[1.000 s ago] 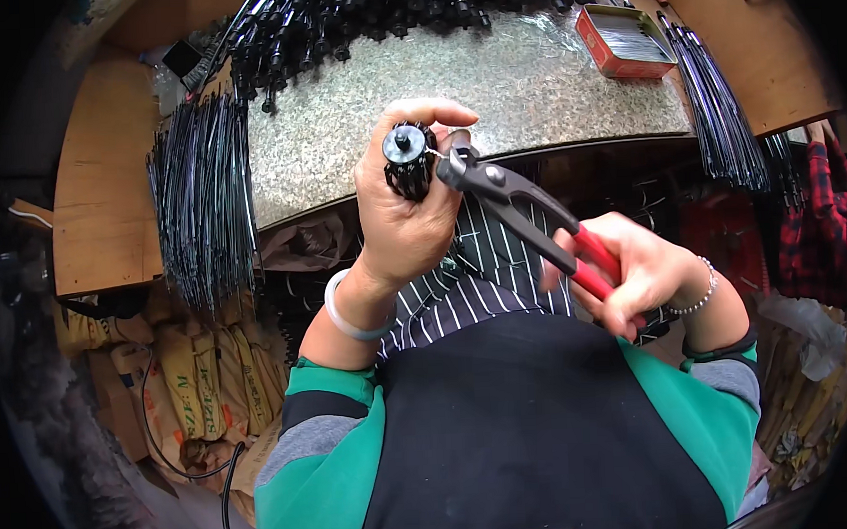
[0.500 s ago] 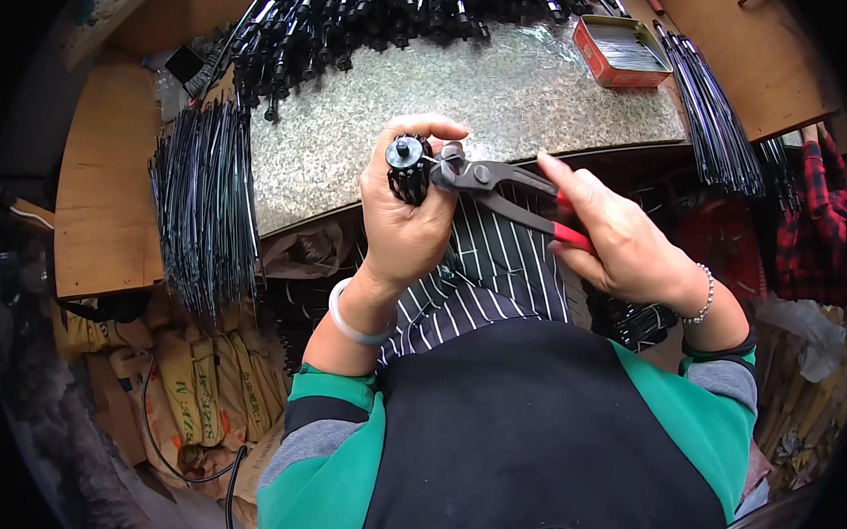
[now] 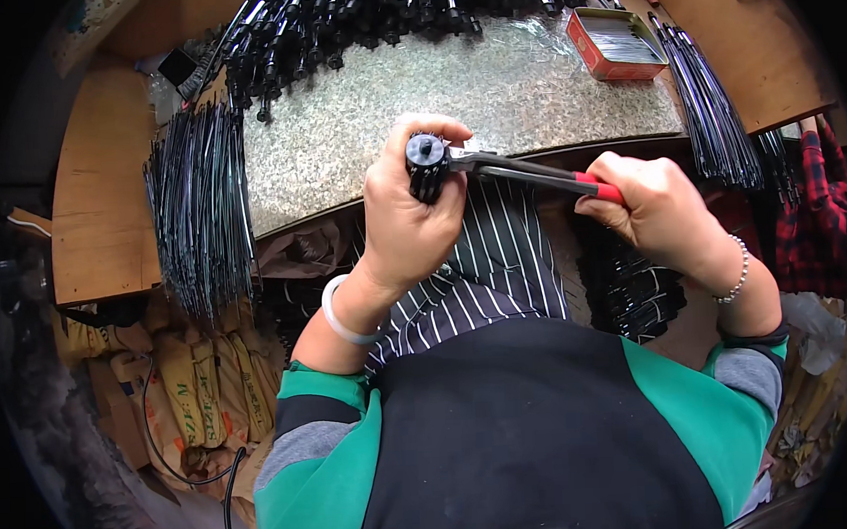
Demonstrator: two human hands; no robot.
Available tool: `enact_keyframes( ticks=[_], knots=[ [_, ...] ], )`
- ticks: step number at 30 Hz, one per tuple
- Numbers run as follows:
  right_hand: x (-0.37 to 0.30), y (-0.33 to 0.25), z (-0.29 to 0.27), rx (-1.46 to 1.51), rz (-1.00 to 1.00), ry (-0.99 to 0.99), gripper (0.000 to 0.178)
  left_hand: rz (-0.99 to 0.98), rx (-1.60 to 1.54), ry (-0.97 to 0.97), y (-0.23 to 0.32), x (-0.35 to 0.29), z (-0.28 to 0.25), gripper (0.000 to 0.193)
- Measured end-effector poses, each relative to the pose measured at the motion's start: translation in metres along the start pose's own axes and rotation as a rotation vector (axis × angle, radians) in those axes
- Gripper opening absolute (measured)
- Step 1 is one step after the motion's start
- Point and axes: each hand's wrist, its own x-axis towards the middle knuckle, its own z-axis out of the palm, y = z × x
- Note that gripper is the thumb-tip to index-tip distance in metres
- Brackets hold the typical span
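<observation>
My left hand (image 3: pixel 404 218) is wrapped round the head of a black umbrella frame (image 3: pixel 425 153), whose round grey disc with a dark centre pin faces up. Dark rib ends crowd beneath that disc. In my right hand (image 3: pixel 662 202) are pincers (image 3: pixel 533 172) with dark arms and red grips, their handles squeezed close together. The jaws meet the right side of the frame's head, next to my left thumb; what they bite on is too small to make out. Both hands are held just off the near edge of the speckled tabletop (image 3: pixel 342 126).
Black umbrella frames (image 3: pixel 365 16) are piled along the table's back. Bundles of thin dark ribs hang over the left edge (image 3: pixel 199 199) and right edge (image 3: pixel 709 101). A red tin (image 3: pixel 617 43) of thin metal pieces stands at the back right. Paper sacks (image 3: pixel 197 388) lie low on the left.
The pincers' handles have come together, and my right hand has swung outward to the right with them. The umbrella frame has shifted slightly right, and its disc is turned a little.
</observation>
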Motion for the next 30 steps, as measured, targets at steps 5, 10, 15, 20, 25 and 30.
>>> enact_keyframes(
  ticks=[5, 10, 15, 20, 25, 30],
  knots=[
    [0.015, 0.012, 0.010, -0.108, -0.005, 0.186, 0.029, -0.149, -0.158, 0.009, 0.008, 0.012, -0.014, 0.031],
    [0.021, 0.087, 0.048, -0.559, 0.366, 0.249, 0.038, -0.161, -1.016, 0.086, 0.006, 0.035, -0.035, 0.036],
    [0.034, 0.088, 0.059, -0.481, 0.140, 0.464, 0.061, -0.239, -1.330, 0.316, -0.007, 0.039, -0.033, 0.029],
    [0.080, -0.006, 0.070, 1.130, -0.249, 0.764, 0.055, -0.811, -1.460, 0.446, 0.003, 0.034, 0.024, 0.048],
    [0.109, 0.001, 0.036, 1.019, -0.360, 0.535, 0.018, -0.463, -0.542, -0.198, 0.003, 0.004, 0.009, 0.016],
    [0.117, -0.015, 0.029, 0.838, -0.325, 0.373, 0.035, 0.264, -0.081, 0.194, 0.012, 0.060, -0.006, 0.040]
  ],
)
